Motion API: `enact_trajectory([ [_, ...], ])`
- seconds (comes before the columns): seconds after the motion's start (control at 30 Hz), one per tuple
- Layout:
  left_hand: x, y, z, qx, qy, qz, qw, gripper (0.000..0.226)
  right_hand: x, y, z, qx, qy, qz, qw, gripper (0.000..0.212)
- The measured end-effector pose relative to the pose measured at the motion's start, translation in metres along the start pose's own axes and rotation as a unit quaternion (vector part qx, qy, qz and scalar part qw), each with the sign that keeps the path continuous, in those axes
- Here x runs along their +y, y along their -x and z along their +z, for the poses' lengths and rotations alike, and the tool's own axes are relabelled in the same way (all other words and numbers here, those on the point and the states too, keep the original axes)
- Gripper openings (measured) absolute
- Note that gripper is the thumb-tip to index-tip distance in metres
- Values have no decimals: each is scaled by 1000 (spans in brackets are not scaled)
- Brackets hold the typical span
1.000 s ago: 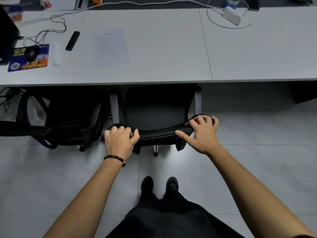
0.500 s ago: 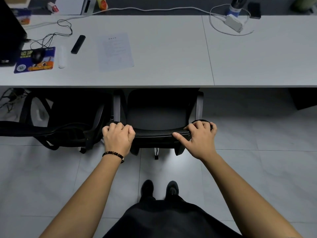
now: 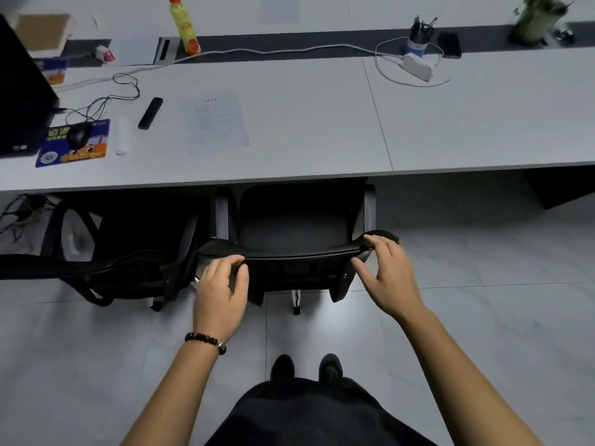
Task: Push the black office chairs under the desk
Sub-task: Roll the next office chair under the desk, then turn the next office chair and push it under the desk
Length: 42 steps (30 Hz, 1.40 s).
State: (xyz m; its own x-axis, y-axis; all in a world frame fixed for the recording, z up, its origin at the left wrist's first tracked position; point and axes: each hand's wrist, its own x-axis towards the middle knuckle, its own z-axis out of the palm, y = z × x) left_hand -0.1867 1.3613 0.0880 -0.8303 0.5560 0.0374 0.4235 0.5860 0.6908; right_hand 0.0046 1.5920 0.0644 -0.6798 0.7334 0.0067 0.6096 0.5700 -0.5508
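Observation:
A black office chair (image 3: 299, 220) stands in front of me, its seat partly under the white desk (image 3: 322, 156) and its backrest top edge facing me. My left hand (image 3: 220, 294) hovers just behind the backrest's left end with loosely curled fingers and holds nothing. My right hand (image 3: 388, 278) has spread fingers, and its fingertips rest on the right end of the backrest's top edge. A second black office chair (image 3: 106, 265) stands to the left, partly under the desk, touching or nearly touching the first.
On the desk lie a sheet of paper (image 3: 220, 122), a black remote (image 3: 150, 113), a mouse on a blue pad (image 3: 75, 143), cables, a yellow bottle (image 3: 184, 25), a white power adapter (image 3: 417, 67) and a pen cup (image 3: 418, 37). Grey tiled floor (image 3: 483, 317) spreads around my feet.
Both hands gripped the backrest's top corners before; now the left has come off it and the right has loosened to fingertips. The chair sits slightly further under the desk.

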Motion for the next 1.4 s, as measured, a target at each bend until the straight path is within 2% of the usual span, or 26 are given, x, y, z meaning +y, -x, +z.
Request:
enact_trajectory([
  [0.13, -12, 53, -11, -64, 123, -162, 977, 31, -11, 74, 1, -8, -115, 96, 989, 44],
  [0.23, -29, 82, -7, -126, 123, -184, 967, 30, -6, 133, 17, -21, -151, 188, 970, 45],
  [0.33, -36, 91, 4, -207, 108, -154, 960, 24, 0, 188, 29, -5, -172, 273, 946, 43],
  [0.43, -24, 88, 30, -292, 91, -88, 948, 23, 5, 236, 25, 54, -186, 351, 916, 40],
  [0.57, 16, 90, 61, -379, 92, 6, 921, 25, 3, 300, 0, 171, -207, 435, 859, 41],
  [0.73, 103, 139, 80, -448, 104, 150, 875, 24, -3, 404, -42, 340, -207, 487, 777, 42],
  [0.8, 133, 178, 87, -477, 115, 192, 850, 24, -4, 460, -51, 398, -206, 505, 738, 41],
  [0.93, 170, 282, 101, -522, 124, 247, 807, 21, -3, 575, -48, 465, -235, 541, 660, 41],
  [1.17, 178, 528, 123, -617, 94, 267, 734, 20, 8, 798, -17, 497, -234, 604, 578, 43],
  [1.3, 199, 670, 117, -703, 71, 280, 650, 17, 0, 911, -26, 537, -224, 638, 504, 47],
  [1.4, 226, 752, 116, -736, 66, 310, 598, 18, 3, 974, -37, 571, -191, 642, 475, 47],
])
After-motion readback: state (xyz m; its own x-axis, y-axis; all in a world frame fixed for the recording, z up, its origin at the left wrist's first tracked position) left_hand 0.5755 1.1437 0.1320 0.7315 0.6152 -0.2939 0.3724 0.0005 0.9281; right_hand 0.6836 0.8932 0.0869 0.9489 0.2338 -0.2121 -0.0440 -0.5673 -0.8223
